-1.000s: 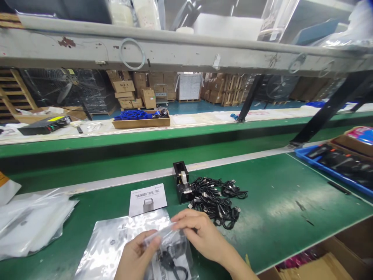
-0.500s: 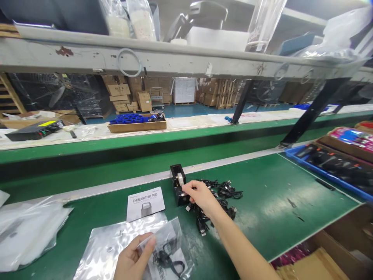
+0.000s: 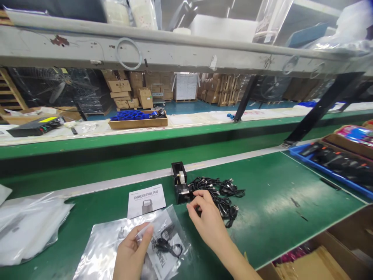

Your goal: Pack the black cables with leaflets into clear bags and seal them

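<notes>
My left hand pinches the upper left edge of a clear plastic bag between thumb and fingers. Inside the bag lie a coiled black cable and a folded printed leaflet. My right hand is just in front of a black tape dispenser, its fingers curled to a pinch; anything between the fingertips cannot be made out. Behind and right of that hand lies a heap of black cables, partly covered by it. A "THUNDER TRAIL PRO" leaflet rests left of the dispenser.
Flat clear bags lie under my left hand, and another bag stack is at far left. A blue tray of black items stands at right. Beyond the green bench, a carton holds blue parts. A shelf beam crosses above.
My right hand has come away from the tape roll, down and towards me, to the dispenser's front right. My left hand keeps hold of the bag, which is slightly turned.
</notes>
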The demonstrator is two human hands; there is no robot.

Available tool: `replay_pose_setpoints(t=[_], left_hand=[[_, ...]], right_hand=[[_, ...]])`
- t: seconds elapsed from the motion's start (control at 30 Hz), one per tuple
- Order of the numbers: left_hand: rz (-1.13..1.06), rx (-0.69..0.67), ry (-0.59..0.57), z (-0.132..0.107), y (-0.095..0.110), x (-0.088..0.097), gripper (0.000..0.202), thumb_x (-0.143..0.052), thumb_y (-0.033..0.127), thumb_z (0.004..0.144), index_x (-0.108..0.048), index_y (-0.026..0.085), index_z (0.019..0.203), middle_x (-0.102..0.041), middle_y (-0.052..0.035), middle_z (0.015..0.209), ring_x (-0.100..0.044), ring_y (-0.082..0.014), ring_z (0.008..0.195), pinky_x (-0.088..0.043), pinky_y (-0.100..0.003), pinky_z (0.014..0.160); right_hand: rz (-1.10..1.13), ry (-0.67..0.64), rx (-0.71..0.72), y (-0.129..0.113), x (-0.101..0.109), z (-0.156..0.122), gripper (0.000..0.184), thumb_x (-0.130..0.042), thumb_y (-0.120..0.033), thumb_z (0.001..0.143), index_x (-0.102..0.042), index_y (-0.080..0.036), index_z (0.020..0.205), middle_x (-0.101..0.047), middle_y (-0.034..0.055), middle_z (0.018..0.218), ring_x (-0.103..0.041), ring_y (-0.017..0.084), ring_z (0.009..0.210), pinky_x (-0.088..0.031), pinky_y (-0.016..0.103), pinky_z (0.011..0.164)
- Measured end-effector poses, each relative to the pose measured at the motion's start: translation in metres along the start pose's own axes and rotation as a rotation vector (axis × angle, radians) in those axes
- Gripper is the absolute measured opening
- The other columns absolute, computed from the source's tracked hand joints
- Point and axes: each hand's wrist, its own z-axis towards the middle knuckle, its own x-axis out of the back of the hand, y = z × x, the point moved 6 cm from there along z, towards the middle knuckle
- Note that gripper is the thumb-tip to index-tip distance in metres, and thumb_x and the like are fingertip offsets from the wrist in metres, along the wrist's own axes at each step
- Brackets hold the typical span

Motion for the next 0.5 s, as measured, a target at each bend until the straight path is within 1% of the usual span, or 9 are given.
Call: replay_pose_setpoints(t=[0.07,0.13,0.2,0.23,0.3,0.37,0.43,0.5], left_hand=[[0.019,-0.039,0.031,-0.002,0.003,0.0,0.044,-0.07,0.049,0.054,-0.062,0.019,0.084,-0.065,0.0007,0.058,-0.061,-0.0197,0.059,-0.048,-0.027,0.054],[0.044,-0.083,0.064,-0.007,0.008,0.0,0.042,-0.07,0.049,0.053,-0.064,0.018,0.082,-0.064,0.0018,0.056,-0.061,-0.019,0.061,-0.049,-0.026,0.056],[0.085,-0.138,0.102,-0.015,0.015,-0.001,0.039,-0.071,0.049,0.052,-0.065,0.019,0.076,-0.06,0.0037,0.049,-0.062,-0.0189,0.064,-0.049,-0.024,0.06],[0.105,-0.167,0.119,-0.019,0.018,-0.002,0.036,-0.07,0.048,0.052,-0.066,0.019,0.073,-0.06,0.0038,0.049,-0.062,-0.0189,0.066,-0.049,-0.023,0.062],[0.14,-0.217,0.143,-0.027,0.025,-0.003,0.033,-0.07,0.048,0.051,-0.067,0.02,0.067,-0.065,0.0027,0.056,-0.063,-0.0185,0.068,-0.049,-0.021,0.064],[0.158,-0.235,0.154,-0.033,0.029,-0.004,0.032,-0.07,0.049,0.051,-0.066,0.019,0.063,-0.068,0.0016,0.062,-0.063,-0.0177,0.066,-0.049,-0.02,0.062],[0.153,-0.207,0.17,-0.035,0.029,-0.003,0.035,-0.07,0.051,0.049,-0.066,0.019,0.064,-0.066,0.002,0.057,-0.062,-0.017,0.061,-0.049,-0.02,0.058],[0.135,-0.161,0.178,-0.035,0.027,0.002,0.04,-0.07,0.054,0.047,-0.065,0.019,0.067,-0.062,0.0035,0.049,-0.061,-0.0162,0.057,-0.049,-0.019,0.053]], right_hand=[[0.116,-0.128,0.01,-0.012,-0.012,-0.014,0.016,-0.05,-0.028,0.078,-0.054,-0.018,0.066,-0.053,0.0034,0.084,-0.052,0.014,0.072,-0.04,0.025,0.064],[0.237,-0.259,-0.059,-0.016,-0.029,-0.026,0.018,-0.053,-0.031,0.076,-0.055,-0.018,0.065,-0.052,-0.0004,0.069,-0.048,0.011,0.061,-0.037,0.021,0.056],[0.283,-0.309,-0.143,-0.013,-0.044,-0.033,0.02,-0.054,-0.033,0.075,-0.055,-0.016,0.064,-0.048,-0.0032,0.058,-0.042,0.008,0.053,-0.033,0.019,0.049],[0.284,-0.31,-0.173,-0.01,-0.05,-0.033,0.022,-0.055,-0.034,0.075,-0.055,-0.016,0.063,-0.046,-0.0041,0.055,-0.039,0.008,0.05,-0.03,0.019,0.047],[0.27,-0.32,-0.205,-0.005,-0.058,-0.032,0.024,-0.055,-0.035,0.074,-0.055,-0.015,0.061,-0.046,-0.0045,0.05,-0.038,0.007,0.047,-0.028,0.019,0.045],[0.245,-0.37,-0.216,-0.002,-0.062,-0.03,0.029,-0.055,-0.039,0.074,-0.055,-0.015,0.057,-0.05,-0.0031,0.048,-0.042,0.008,0.046,-0.03,0.019,0.046],[0.175,-0.431,-0.212,-0.002,-0.063,-0.03,0.038,-0.053,-0.045,0.074,-0.054,-0.015,0.05,-0.052,-0.0017,0.045,-0.046,0.008,0.045,-0.033,0.019,0.048],[0.042,-0.432,-0.191,-0.004,-0.059,-0.03,0.045,-0.054,-0.051,0.071,-0.051,-0.016,0.044,-0.051,-0.0016,0.042,-0.047,0.009,0.044,-0.032,0.02,0.048]])
